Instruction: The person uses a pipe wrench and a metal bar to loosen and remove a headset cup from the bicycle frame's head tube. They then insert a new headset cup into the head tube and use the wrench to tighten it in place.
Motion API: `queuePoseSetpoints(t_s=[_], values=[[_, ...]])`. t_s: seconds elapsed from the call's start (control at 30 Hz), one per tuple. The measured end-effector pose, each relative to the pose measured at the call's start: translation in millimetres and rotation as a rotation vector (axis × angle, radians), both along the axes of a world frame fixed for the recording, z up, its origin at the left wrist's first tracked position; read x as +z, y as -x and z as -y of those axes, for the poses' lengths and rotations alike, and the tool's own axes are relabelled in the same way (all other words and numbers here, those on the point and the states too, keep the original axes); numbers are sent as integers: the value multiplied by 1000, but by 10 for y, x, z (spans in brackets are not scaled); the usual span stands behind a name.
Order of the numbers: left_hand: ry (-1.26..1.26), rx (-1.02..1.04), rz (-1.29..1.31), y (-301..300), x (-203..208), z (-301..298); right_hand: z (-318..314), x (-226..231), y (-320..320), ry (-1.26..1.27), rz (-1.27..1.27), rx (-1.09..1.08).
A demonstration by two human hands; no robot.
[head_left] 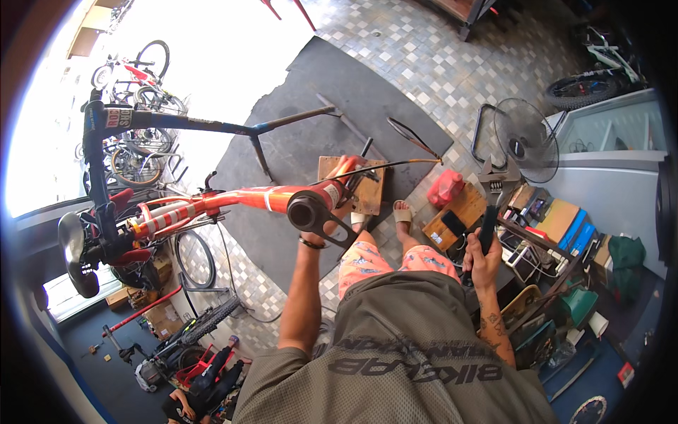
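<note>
Your right hand (pixel 484 261) grasps a wrench (pixel 489 225); your left hand (pixel 312 236) is partly hidden behind the frame (pixel 247 198), its grip impossible to tell

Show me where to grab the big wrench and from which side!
Probably by the dark handle of the wrench, from the near side, low in the picture, where the right hand grips it. The handle is long and narrow and points that way; the wide metal head is at the far end.
</note>
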State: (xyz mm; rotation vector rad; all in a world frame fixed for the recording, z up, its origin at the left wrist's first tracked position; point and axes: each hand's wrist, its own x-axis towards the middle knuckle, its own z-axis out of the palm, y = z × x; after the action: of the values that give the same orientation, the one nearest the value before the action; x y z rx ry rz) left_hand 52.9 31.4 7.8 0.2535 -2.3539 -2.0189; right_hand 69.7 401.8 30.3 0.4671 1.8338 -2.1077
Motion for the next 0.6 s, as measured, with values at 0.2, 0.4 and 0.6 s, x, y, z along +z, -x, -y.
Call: queuePoseSetpoints(t_s=[0.2,0.4,0.6], values=[[-155,-76,27,49,22,68,-77,64,65,-41,-21,12],[-93,721,86,142,-269,-683,-27,88,55,-10,-11,-34],[42,856,-228,357,-453,-861,111,29,91,34,15,6]])
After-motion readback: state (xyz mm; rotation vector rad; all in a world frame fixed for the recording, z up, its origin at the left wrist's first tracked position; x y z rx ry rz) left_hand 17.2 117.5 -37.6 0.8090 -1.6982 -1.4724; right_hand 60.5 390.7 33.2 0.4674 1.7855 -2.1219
